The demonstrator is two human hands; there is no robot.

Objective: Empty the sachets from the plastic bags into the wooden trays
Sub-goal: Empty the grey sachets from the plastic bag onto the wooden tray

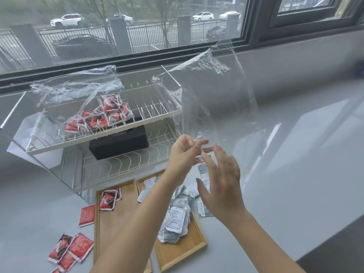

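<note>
No text could be read anywhere. The red sachets [86, 215] carried white print and a dark picture, and the grey-and-white sachets [174, 215] bore lines of small lettering, but all of it was too small and blurred to make out. No brand, number or sign was legible.

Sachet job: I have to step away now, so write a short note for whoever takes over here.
Left hand pinches the bottom edge of the empty clear bag, held up. Right hand is open beside it.
Grey sachets are piled in the right wooden tray, a few spilled past its edge.
The left wooden tray has only a couple of red sachets; others lie loose on the counter.
The second bag, on the rack, is still full.
Left: empty it, gather strays.
</note>
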